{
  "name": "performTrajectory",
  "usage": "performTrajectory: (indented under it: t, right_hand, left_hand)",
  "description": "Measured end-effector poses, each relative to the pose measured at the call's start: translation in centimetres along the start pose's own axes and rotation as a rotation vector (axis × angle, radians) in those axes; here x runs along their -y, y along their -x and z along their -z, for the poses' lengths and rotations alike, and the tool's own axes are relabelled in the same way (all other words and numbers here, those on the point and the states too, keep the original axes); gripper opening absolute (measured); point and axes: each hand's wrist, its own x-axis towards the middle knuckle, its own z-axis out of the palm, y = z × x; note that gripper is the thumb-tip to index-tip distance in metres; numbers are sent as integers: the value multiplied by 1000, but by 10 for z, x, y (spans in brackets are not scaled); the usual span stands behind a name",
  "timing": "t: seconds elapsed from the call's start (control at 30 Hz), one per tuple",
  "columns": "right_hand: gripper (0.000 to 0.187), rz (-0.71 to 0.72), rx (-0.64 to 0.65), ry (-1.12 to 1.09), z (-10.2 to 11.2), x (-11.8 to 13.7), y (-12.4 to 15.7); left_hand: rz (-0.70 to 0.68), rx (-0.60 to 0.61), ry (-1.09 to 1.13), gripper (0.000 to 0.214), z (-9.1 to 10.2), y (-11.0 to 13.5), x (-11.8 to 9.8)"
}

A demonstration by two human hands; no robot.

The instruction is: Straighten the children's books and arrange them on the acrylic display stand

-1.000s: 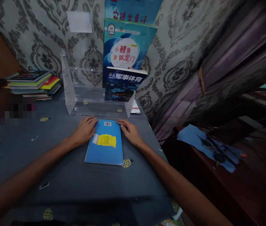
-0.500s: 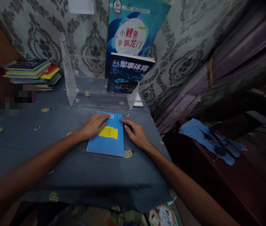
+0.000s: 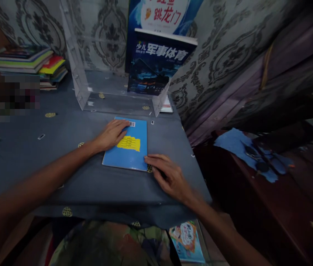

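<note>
A thin blue book (image 3: 126, 160) with a yellow patch of print and a barcode lies flat on the cloth-covered table. My left hand (image 3: 112, 133) rests on its upper left part, fingers stretched out flat over the cover. At the lower right corner, my right hand (image 3: 170, 175) touches the book's edge with its fingertips, the thumb apart from the fingers. Beyond the book stands a clear acrylic rack (image 3: 117, 105), with a dark blue book (image 3: 159, 62) upright in its right side. Behind that one rises a taller blue-green book (image 3: 164, 16), its top cut off by the frame.
A stack of books (image 3: 29, 62) sits at the table's back left. Low at the right is a dark red surface (image 3: 267, 199) bearing a blue cloth (image 3: 228, 142) and glasses. Another book (image 3: 186, 240) lies below the table's front edge. The patterned wall closes off the back.
My right hand has slid down the book's right edge from near the top to the lower corner. The left hand stays on the book. The view has tilted downward.
</note>
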Motion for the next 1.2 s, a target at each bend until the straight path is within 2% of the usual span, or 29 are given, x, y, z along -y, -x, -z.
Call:
performTrajectory:
  t: [0.2, 0.4, 0.63, 0.77, 0.9, 1.0, 1.1, 1.2]
  right_hand:
    - [47, 80, 59, 81, -1, 13, 13]
    - [44, 127, 105, 218, -2, 18, 10]
    - [36, 110, 89, 285, -1, 26, 7]
    - [33, 165, 81, 280, -16, 39, -8]
    - [38, 259, 273, 219, -46, 60, -38]
    - [45, 265, 377, 234, -63, 68, -53]
    - [49, 238, 402, 238, -67, 65, -51]
    - [47, 205, 352, 228, -60, 57, -36]
  left_hand:
    - [-10, -7, 10, 38, 0, 0, 0]
    - [-2, 2, 8, 38, 3, 0, -4]
    - [63, -33, -77, 33, 14, 11, -14]
    - [33, -12, -29, 34, 14, 22, -13]
    - [28, -23, -15, 34, 9, 25, -9]
    - [17, -31, -15, 34, 8, 25, -7]
    - [15, -25, -15, 34, 9, 25, -7]
    - [12, -27, -7, 34, 9, 26, -8]
